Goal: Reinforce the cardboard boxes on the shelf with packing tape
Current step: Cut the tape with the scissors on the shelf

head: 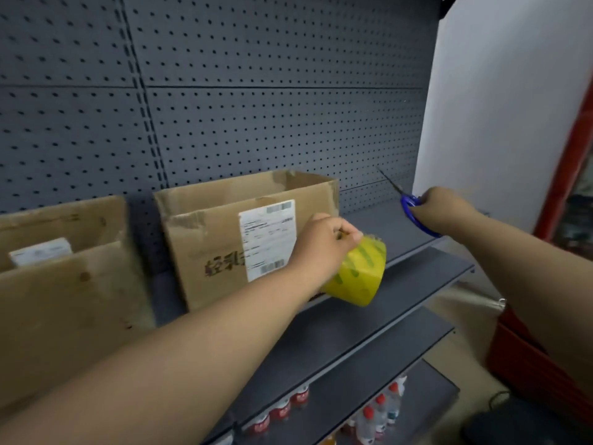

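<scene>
Two open cardboard boxes stand on the dark grey shelf (398, 226). The middle box (218, 239) carries a white shipping label (268, 239) on its front. The left box (64, 284) is nearer and partly cut off by the frame. My left hand (324, 242) grips a yellow roll of packing tape (356, 274), held in front of the middle box's right front corner. My right hand (439, 210) holds blue-handled scissors (409, 203) above the shelf to the right of that box. Their blades are together and point up and to the left.
A perforated grey back panel (256, 91) rises behind the shelf. Lower shelves (369, 335) step out toward me, with several red-capped bottles (378, 409) at the bottom. A white wall (500, 107) and a red cabinet (545, 364) stand at the right.
</scene>
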{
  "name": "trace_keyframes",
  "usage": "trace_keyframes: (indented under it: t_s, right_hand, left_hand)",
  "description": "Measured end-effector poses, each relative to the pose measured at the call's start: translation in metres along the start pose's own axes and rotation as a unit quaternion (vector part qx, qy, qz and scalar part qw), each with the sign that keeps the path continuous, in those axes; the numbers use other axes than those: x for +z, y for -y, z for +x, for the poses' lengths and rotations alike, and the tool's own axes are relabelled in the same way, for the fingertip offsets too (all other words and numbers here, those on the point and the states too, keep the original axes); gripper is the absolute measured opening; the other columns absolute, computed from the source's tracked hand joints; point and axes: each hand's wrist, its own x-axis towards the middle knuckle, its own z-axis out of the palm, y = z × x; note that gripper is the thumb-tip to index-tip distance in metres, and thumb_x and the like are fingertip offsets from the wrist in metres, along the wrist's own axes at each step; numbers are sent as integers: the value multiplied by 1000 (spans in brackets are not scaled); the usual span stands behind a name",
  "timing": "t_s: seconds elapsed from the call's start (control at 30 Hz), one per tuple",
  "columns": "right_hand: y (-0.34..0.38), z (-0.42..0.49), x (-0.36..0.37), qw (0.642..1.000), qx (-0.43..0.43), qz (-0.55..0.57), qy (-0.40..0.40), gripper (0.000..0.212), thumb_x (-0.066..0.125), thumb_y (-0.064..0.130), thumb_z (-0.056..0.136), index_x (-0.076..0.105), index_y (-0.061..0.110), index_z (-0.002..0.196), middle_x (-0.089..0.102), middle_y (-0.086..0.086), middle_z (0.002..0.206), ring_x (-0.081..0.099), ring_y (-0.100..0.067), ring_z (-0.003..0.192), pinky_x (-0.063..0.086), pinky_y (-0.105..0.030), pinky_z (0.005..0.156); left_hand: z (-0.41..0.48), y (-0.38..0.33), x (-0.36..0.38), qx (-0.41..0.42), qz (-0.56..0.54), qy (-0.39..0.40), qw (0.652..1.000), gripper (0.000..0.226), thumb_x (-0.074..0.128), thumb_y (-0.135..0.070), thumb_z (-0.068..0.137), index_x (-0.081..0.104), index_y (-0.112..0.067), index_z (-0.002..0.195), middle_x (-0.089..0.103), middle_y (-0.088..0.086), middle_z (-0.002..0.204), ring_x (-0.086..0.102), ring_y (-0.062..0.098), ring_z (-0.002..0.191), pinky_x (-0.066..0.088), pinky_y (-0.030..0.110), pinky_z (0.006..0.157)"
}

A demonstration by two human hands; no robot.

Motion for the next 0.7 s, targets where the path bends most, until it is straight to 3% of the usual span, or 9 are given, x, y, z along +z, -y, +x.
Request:
trace_keyframes:
  t_s: [0.1,0.2,0.3,0.5,0.6,0.7]
  right_hand:
    - [-29,55,11,996,-17,-57,63,35,41,27,96,59,-3,88,55,-15,77,53,-29,77,45,-31,72]
    - [-49,105,30,990,-20,-96,98,30,48,18,91,48,4,64,42,-7,59,43,-17,55,35,-25,48]
    - [-59,144,55,986,-31,-117,116,37,53,15,89,38,9,56,38,-6,57,37,-15,50,30,-25,44]
    - [-67,191,114,987,-51,-74,134,25,55,9,88,41,7,67,44,-8,66,48,-25,64,39,-31,63]
    - [-70,200,132,989,-58,-35,129,6,50,2,88,45,6,87,59,-17,95,54,-32,80,42,-34,67]
    - [-75,210,145,992,-60,-11,112,12,46,3,91,52,2,101,61,-20,107,58,-35,93,42,-34,68]
  left_hand:
    - [50,-7,42,23,-1,-17,1000,14,62,-21,88,62,-16,75,51,-4,94,54,17,100,39,25,86]
    - [94,-7,74,33,43,-45,998,16,59,-24,90,59,-17,76,53,-4,90,51,12,90,36,19,72]
    - [126,-2,93,47,69,-78,993,16,56,-23,92,56,-18,76,52,-4,83,46,9,82,29,18,63]
    - [163,13,122,15,81,-119,990,19,54,-22,93,53,-16,75,51,-2,79,46,11,76,29,19,62]
    - [174,22,131,5,95,-140,986,22,53,-23,93,51,-19,72,51,-6,75,49,14,77,37,25,69]
    - [184,30,136,-7,111,-159,981,26,51,-24,94,46,-26,68,49,-9,73,51,18,80,41,34,76]
